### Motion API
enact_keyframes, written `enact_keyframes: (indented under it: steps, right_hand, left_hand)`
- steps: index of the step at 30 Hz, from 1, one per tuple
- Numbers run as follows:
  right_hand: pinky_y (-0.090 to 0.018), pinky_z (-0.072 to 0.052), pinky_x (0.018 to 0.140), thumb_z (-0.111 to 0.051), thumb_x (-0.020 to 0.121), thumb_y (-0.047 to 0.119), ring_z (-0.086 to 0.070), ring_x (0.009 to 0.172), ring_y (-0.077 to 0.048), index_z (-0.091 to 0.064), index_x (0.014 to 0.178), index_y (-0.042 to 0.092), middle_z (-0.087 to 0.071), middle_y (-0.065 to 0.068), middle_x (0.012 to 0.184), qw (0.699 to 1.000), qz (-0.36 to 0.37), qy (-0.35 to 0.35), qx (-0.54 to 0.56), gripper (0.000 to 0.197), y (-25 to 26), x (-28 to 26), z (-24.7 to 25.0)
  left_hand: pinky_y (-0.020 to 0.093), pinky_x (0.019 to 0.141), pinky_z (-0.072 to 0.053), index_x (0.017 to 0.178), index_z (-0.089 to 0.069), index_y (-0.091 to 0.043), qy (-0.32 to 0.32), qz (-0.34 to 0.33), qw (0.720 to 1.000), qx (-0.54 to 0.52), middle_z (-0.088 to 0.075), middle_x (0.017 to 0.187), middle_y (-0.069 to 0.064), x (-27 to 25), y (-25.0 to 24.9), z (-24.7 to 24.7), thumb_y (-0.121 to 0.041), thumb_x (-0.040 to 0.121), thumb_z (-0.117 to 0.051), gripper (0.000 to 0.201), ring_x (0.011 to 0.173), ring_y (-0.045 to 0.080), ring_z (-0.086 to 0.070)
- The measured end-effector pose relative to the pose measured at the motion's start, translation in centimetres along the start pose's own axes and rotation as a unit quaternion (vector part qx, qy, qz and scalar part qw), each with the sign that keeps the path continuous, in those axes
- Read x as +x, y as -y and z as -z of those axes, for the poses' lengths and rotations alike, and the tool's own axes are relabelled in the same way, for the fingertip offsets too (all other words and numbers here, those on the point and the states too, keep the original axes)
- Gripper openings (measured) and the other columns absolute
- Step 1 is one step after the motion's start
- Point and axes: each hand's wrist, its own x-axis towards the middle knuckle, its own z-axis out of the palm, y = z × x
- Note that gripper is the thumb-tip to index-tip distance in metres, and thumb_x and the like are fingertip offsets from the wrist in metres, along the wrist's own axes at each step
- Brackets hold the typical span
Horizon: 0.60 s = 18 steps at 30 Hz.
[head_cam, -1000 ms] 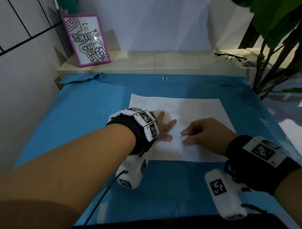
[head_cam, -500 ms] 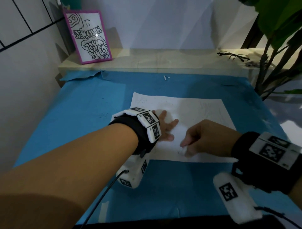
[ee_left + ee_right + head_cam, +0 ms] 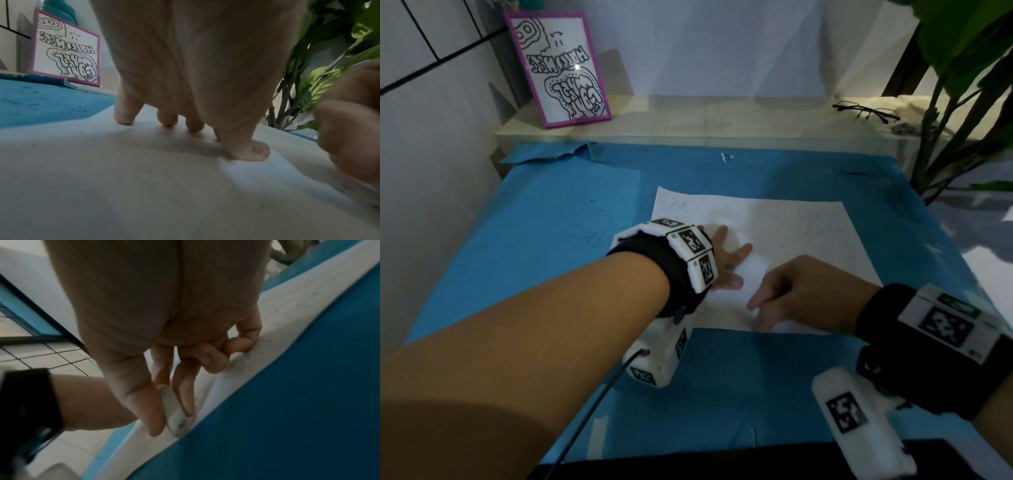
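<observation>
- White paper sheet (image 3: pixel 774 222), faint pencil marks; lies flat on blue-covered tabletop (image 3: pixel 571 222)
- Left hand (image 3: pixel 726 260) open; straight, spread fingers press down on the sheet's left part
- Right hand (image 3: pixel 801 291) just beside it; thumb and fingers pinch a small smudged grey-white eraser (image 3: pixel 173 410); eraser tip down at the sheet's near edge

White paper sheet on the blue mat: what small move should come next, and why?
Probably a short rubbing stroke of the small smudged white eraser pinched by the right hand toward the faint pencil scribbles beside it. Its tip touches the white paper sheet, and the left hand presses that sheet flat.
</observation>
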Motion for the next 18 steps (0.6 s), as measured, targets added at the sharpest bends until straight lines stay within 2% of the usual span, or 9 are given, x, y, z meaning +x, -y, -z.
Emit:
enact_keyframes:
  steps: [1,4,5,8,11,12,15,16,18]
  right_hand:
    - [-0.017,-0.040,0.071,-0.079,0.068,0.019,-0.060,0.081,-0.002,-0.076,0.075,0.018,-0.067,0.019,0.066,1.000,0.001,-0.002,0.007,0.008,0.0,0.0,0.0]
    - [-0.021,-0.042,0.078,-0.078,0.069,0.017,-0.062,0.088,-0.008,-0.075,0.076,0.015,-0.070,0.013,0.080,0.996,0.002,-0.074,0.052,0.008,-0.2,0.4,0.2]
    - [-0.020,-0.043,0.076,-0.079,0.068,0.016,-0.062,0.086,-0.007,-0.074,0.074,0.015,-0.070,0.012,0.079,0.996,0.002,-0.069,0.050,0.007,-0.2,0.4,0.1]
    - [-0.007,-0.042,0.062,-0.079,0.067,0.014,-0.060,0.074,0.001,-0.074,0.069,0.016,-0.071,0.008,0.074,0.999,-0.001,0.000,0.035,0.006,0.0,0.0,-0.6]
    - [-0.011,-0.042,0.064,-0.078,0.071,0.018,-0.063,0.079,-0.004,-0.074,0.075,0.013,-0.073,0.005,0.083,0.995,0.006,-0.085,0.058,0.007,-0.6,0.3,-0.2]
    - [-0.012,-0.041,0.065,-0.077,0.071,0.018,-0.063,0.079,-0.005,-0.074,0.075,0.013,-0.073,0.006,0.082,0.994,0.004,-0.091,0.061,0.007,-0.6,0.3,-0.1]
    - [-0.012,-0.039,0.064,-0.078,0.070,0.016,-0.060,0.079,-0.004,-0.075,0.077,0.014,-0.069,0.012,0.073,0.999,-0.008,-0.027,0.036,0.008,-0.5,-0.1,-0.4]
    - [-0.013,-0.040,0.065,-0.078,0.070,0.017,-0.060,0.081,-0.005,-0.075,0.078,0.014,-0.069,0.011,0.076,0.999,-0.010,-0.040,0.035,0.009,-0.7,-0.1,-0.1]
    - [-0.014,-0.042,0.066,-0.078,0.071,0.017,-0.060,0.080,-0.008,-0.074,0.077,0.015,-0.071,0.004,0.085,0.992,-0.010,-0.116,0.047,0.008,-1.2,0.3,0.7]
  left_hand:
    - [0.053,0.116,-0.008,0.149,0.017,-0.031,0.000,0.004,1.000,-0.001,0.018,0.157,0.017,0.0,0.0,0.0,-0.055,0.099,-0.021,0.067,0.143,0.044,0.003]
    - [0.054,0.113,-0.008,0.149,0.016,-0.035,0.000,0.011,1.000,-0.004,0.019,0.157,0.013,-0.3,-0.1,0.2,-0.055,0.099,-0.021,0.065,0.143,0.045,0.001]
    - [0.054,0.113,-0.008,0.149,0.016,-0.035,0.000,0.012,1.000,-0.004,0.019,0.157,0.013,-0.3,-0.1,0.1,-0.055,0.099,-0.021,0.065,0.143,0.046,0.001]
    - [0.053,0.114,-0.008,0.149,0.015,-0.033,-0.002,0.012,1.000,-0.014,0.018,0.157,0.015,-0.4,-0.1,0.1,-0.054,0.099,-0.022,0.066,0.142,0.047,0.001]
    - [0.053,0.114,-0.008,0.149,0.015,-0.033,0.002,0.013,1.000,-0.006,0.019,0.157,0.014,-0.6,-0.3,0.3,-0.054,0.099,-0.022,0.065,0.143,0.046,0.002]
    - [0.052,0.114,-0.008,0.149,0.014,-0.034,0.003,0.013,1.000,0.000,0.019,0.157,0.013,-0.7,-0.4,0.3,-0.053,0.100,-0.022,0.064,0.143,0.045,0.003]
    - [0.051,0.113,-0.009,0.151,0.010,-0.034,0.001,0.005,1.000,0.019,0.018,0.158,0.009,-1.2,-0.5,0.4,-0.050,0.101,-0.023,0.061,0.144,0.042,0.004]
    - [0.050,0.113,-0.009,0.151,0.009,-0.033,0.000,0.003,1.000,0.022,0.017,0.158,0.009,-1.2,-0.5,0.4,-0.049,0.102,-0.023,0.061,0.144,0.041,0.004]
    - [0.046,0.114,-0.008,0.151,0.010,-0.031,0.001,0.002,1.000,0.023,0.017,0.158,0.011,-1.3,-0.6,0.5,-0.048,0.102,-0.021,0.061,0.144,0.038,0.006]
